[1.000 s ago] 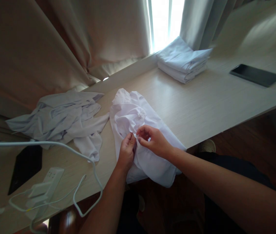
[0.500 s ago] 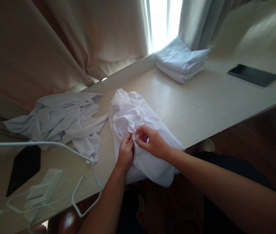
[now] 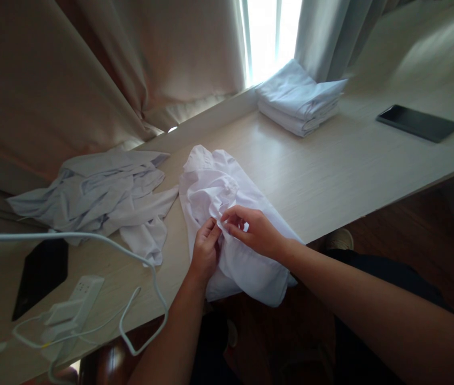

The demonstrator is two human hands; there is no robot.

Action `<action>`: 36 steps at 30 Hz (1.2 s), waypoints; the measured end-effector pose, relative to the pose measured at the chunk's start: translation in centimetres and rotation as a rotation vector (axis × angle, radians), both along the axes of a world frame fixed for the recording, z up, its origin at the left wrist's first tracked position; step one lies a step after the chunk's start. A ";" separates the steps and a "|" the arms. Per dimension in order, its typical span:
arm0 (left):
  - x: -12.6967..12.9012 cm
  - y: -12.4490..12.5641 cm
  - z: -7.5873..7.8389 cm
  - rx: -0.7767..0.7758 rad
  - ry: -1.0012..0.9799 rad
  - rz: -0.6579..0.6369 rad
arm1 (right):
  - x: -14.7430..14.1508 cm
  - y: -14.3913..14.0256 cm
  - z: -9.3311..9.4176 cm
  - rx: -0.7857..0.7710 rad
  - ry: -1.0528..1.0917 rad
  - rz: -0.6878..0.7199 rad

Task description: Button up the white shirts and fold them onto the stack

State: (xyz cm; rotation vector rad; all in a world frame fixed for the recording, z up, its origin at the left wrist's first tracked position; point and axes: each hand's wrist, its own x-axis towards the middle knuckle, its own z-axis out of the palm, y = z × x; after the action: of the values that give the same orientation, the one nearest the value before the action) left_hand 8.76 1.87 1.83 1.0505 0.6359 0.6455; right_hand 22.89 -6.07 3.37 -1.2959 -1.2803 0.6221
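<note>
A white shirt (image 3: pixel 251 206) lies bunched on the desk in front of me, its lower end hanging over the front edge. My left hand (image 3: pixel 206 247) is closed, pinching a fold of the shirt between thumb and fingers. Right beside it, my right hand (image 3: pixel 251 230) pinches the same fold with thumb and forefinger, its other fingers curled. The small spot between my fingertips is too fine to make out. To the left of the shirt is a loose heap of white cloth (image 3: pixel 106 192).
Folded white garments (image 3: pixel 297 99) are stacked by the window. A dark phone (image 3: pixel 419 123) lies at the right of the desk (image 3: pixel 343 176). On the left are a power strip (image 3: pixel 80 305), a looping white cable (image 3: pixel 90 235) and a flat black object (image 3: pixel 42 272).
My right hand has shifted slightly, its fingertips drawing nearer to the left ones at the shirt's fold. The shirt lies nearly as before.
</note>
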 end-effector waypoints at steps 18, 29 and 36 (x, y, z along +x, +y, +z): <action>0.0 -0.1 0.0 0.015 -0.063 -0.045 | 0.3 -0.2 -0.1 0.018 0.076 0.032; 0.1 -0.3 0.3 0.024 -0.046 -0.043 | 0.3 -0.3 0.0 0.018 0.117 0.056; 0.0 -0.1 0.2 0.033 -0.037 -0.042 | 0.3 -0.2 -0.1 0.005 0.119 0.053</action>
State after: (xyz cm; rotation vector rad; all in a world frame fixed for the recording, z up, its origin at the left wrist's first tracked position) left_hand 8.72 1.72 1.99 1.0774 0.5715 0.6391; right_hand 23.17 -6.27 3.26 -1.2062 -1.2205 0.7225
